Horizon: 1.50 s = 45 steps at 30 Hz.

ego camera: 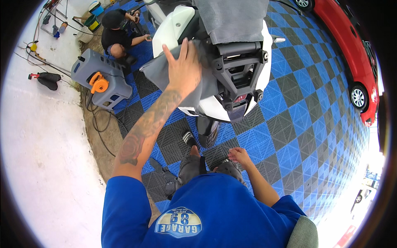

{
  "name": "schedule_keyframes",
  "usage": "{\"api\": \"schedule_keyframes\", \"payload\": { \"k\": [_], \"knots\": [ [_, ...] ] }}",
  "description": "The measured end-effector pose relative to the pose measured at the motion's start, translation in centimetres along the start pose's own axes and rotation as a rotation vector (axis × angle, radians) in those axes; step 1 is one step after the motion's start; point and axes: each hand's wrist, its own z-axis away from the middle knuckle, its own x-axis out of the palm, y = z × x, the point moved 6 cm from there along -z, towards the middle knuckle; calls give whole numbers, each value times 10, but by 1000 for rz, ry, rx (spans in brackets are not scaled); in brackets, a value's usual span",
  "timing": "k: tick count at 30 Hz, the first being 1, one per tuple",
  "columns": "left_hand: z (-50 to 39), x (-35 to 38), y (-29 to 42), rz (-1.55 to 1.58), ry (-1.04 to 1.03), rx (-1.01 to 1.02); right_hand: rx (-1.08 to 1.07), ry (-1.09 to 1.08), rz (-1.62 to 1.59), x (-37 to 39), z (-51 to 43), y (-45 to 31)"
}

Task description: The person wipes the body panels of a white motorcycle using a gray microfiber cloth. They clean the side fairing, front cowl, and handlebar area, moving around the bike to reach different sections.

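My left hand [185, 68] lies spread on a grey cloth [155, 73], fingers apart, against the left side of a white motorcycle's tail [214, 110]. Part of the cloth hangs off toward the left, and the panel beneath it is hidden. Right of this hand is the black rear rack [237, 71], with the tail light [240, 98] below it. A second grey cloth [234, 21] drapes over the seat area. Down by my right thigh, my right hand [238, 155] hangs with loosely bent fingers, nothing visible in it. The rear tyre [208, 136] stands in front of my feet.
A person [118, 34] crouches at the motorcycle's left. Nearby stand a grey machine with an orange hose reel [99, 83], buckets [92, 23] and a loose hose [102, 127] along the white wall [46, 139]. A red car [344, 43] is parked on the right over blue-and-black floor tiles [297, 124].
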Motion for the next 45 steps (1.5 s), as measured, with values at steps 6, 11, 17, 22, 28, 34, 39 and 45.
{"api": "schedule_keyframes", "payload": {
  "k": [6,11,17,22,28,34,39,45],
  "knots": [
    [10,-15,-13,-12,-76,34,29,-8,-12,-4,5,21],
    [5,-21,-7,-89,-175,24,52,17,-29,-10,15,19],
    [13,-16,-2,22,-108,45,4,29,-99,-13,8,18],
    [10,-17,0,-28,-148,-19,12,20,-92,-13,-1,22],
    [58,2,50,217,-82,49,7,19,-52,-9,5,16],
    [108,1,69,572,178,-96,-29,-25,55,-8,7,-31],
    [152,-39,88,1182,152,-123,-372,-174,153,10,54,-130],
    [175,-91,128,1511,67,-240,-715,-518,91,14,100,-179]
  ]
}}
